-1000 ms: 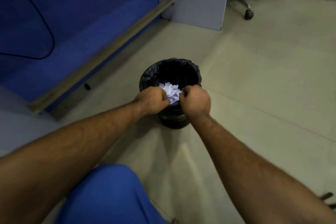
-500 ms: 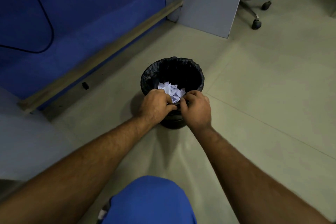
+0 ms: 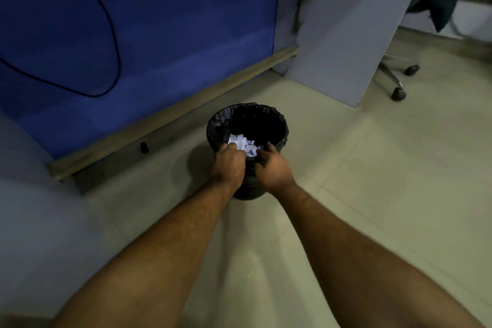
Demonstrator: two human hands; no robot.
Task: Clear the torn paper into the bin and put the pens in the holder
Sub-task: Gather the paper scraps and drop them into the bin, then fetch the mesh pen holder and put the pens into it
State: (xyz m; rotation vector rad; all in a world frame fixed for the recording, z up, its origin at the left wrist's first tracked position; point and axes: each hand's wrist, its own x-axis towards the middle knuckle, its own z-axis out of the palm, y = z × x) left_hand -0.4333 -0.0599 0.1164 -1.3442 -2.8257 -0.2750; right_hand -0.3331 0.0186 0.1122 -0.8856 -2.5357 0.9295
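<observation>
A black bin (image 3: 277,117) lined with a black bag stands on the floor. White torn paper (image 3: 246,145) bunches over the bin's near side, inside the rim. My left hand (image 3: 229,165) is curled at the near rim, its fingertips against the paper. My right hand (image 3: 273,172) is just right of it, fingers loosened and apart, thumb up, touching the paper's edge at most. No pens or pen holder are in view.
A blue partition (image 3: 159,34) with a wooden base rail (image 3: 170,117) and a hanging black cable (image 3: 111,34) runs behind the bin. A grey panel (image 3: 343,34) and an office chair's wheeled base (image 3: 398,82) stand at the back right. Pale floor tiles (image 3: 372,181) lie to the right.
The hands have lowered onto the bin's near rim with the paper. My right hand has loosened from a fist to spread fingers. The view has tilted up; my blue-clad knee has left the frame.
</observation>
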